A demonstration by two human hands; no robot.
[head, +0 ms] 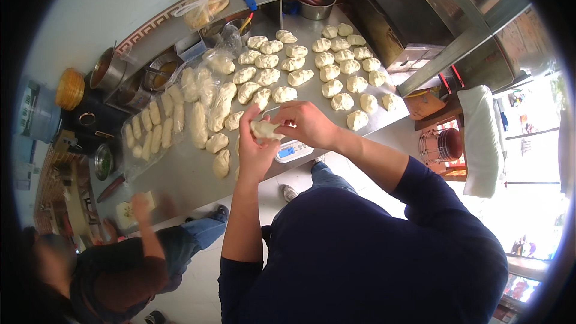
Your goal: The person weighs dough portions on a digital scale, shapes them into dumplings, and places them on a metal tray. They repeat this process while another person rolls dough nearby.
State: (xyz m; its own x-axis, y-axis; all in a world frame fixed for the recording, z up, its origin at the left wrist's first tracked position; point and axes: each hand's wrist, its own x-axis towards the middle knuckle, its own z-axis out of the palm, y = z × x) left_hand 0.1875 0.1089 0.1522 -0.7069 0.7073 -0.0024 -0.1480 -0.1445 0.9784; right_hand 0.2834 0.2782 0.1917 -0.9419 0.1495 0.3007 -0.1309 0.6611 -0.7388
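Observation:
A piece of dough (265, 129) is between my two hands, above a white digital kitchen scale (293, 151) at the table's near edge. My left hand (254, 146) cradles it from the left and below. The thumb and fingers of my right hand (306, 123) pinch its right end. Rows of gathered dough pieces (294, 63) lie beyond my hands, with another group of dough balls (348, 67) to the right. Left of my hands are longer dough logs (223, 107), some partly under clear plastic film. The scale's pan is mostly hidden by my hands.
Smaller dough rolls (156, 137) lie under plastic on the steel table (189, 177). A co-worker's hand (141, 207) is over a board at lower left. Pots and a bowl of greens (104, 162) stand left; a steel pot (317, 4) and dark appliance (405, 13) stand at the back.

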